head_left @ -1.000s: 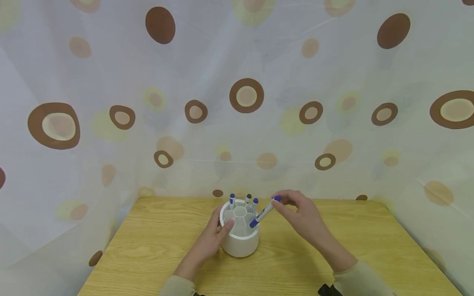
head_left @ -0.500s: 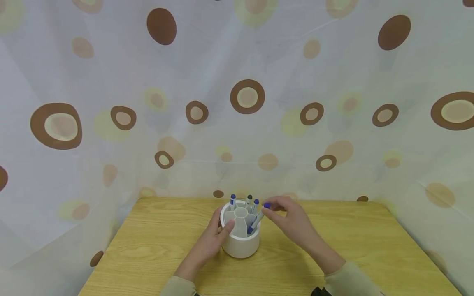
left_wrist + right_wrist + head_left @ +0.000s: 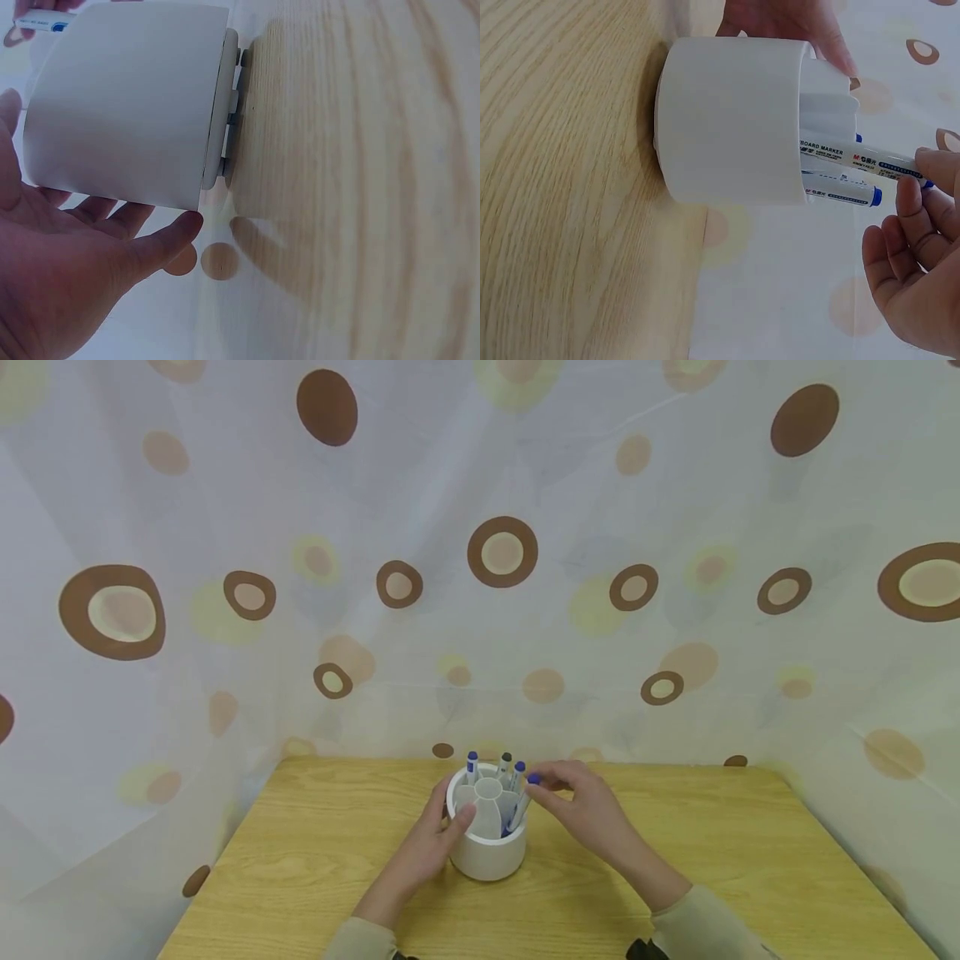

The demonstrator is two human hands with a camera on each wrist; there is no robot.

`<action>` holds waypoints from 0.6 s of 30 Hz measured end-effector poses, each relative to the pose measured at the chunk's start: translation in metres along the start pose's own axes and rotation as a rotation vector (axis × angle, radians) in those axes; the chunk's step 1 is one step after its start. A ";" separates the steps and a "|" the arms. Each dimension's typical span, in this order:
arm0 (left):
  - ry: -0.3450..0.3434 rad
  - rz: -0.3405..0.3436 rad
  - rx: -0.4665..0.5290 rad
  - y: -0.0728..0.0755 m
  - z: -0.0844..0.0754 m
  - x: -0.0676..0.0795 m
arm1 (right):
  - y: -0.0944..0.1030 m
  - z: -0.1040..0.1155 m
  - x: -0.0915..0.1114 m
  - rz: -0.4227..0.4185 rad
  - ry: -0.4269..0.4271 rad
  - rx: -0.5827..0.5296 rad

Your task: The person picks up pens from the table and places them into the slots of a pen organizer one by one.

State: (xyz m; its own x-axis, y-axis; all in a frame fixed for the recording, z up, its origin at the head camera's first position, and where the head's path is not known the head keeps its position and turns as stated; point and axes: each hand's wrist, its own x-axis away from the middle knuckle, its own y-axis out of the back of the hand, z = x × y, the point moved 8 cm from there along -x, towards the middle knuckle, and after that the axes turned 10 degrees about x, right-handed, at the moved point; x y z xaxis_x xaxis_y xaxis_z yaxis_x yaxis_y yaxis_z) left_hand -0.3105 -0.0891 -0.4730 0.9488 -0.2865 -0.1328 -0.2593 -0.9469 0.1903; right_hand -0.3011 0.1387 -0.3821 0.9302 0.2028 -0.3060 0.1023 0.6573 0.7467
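Note:
A white round pen holder (image 3: 487, 862) with a divided inside stands on the wooden table. My left hand (image 3: 426, 853) grips its left side, thumb over the rim and fingers along the outer wall (image 3: 124, 105). Between the thumb and fingertips of my right hand (image 3: 585, 810) is the blue-capped end of a whiteboard marker (image 3: 859, 157). The marker leans, its lower end inside a right-hand compartment. Near the back of the holder stand a blue-capped marker (image 3: 472, 769), a dark-capped marker (image 3: 505, 766) and another blue-capped marker (image 3: 518, 776).
The wooden table (image 3: 315, 860) runs back to a pale curtain (image 3: 420, 485) printed with brown and beige circles. The curtain also hangs along both sides. Small dark feet (image 3: 234, 118) show under the holder.
My right hand has moved left and slightly down, lowering the marker from over the rim into the holder and tilting it more upright. The left hand and holder have stayed put.

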 end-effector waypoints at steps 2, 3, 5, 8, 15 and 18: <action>-0.002 0.001 -0.002 -0.001 0.000 0.000 | 0.000 -0.001 0.001 -0.002 -0.001 0.002; -0.004 0.001 -0.002 -0.001 -0.001 0.000 | 0.001 -0.002 0.002 -0.004 -0.004 0.002; -0.001 0.001 -0.001 -0.001 -0.001 0.001 | 0.002 -0.005 0.002 -0.009 -0.012 0.006; 0.003 -0.004 0.001 0.000 -0.001 0.001 | 0.003 -0.008 0.002 -0.011 -0.013 -0.001; -0.001 -0.012 0.001 0.006 -0.003 0.000 | 0.006 -0.011 0.008 -0.052 0.095 0.060; -0.012 -0.021 -0.013 0.011 -0.005 -0.001 | 0.005 -0.016 0.012 -0.053 0.126 0.155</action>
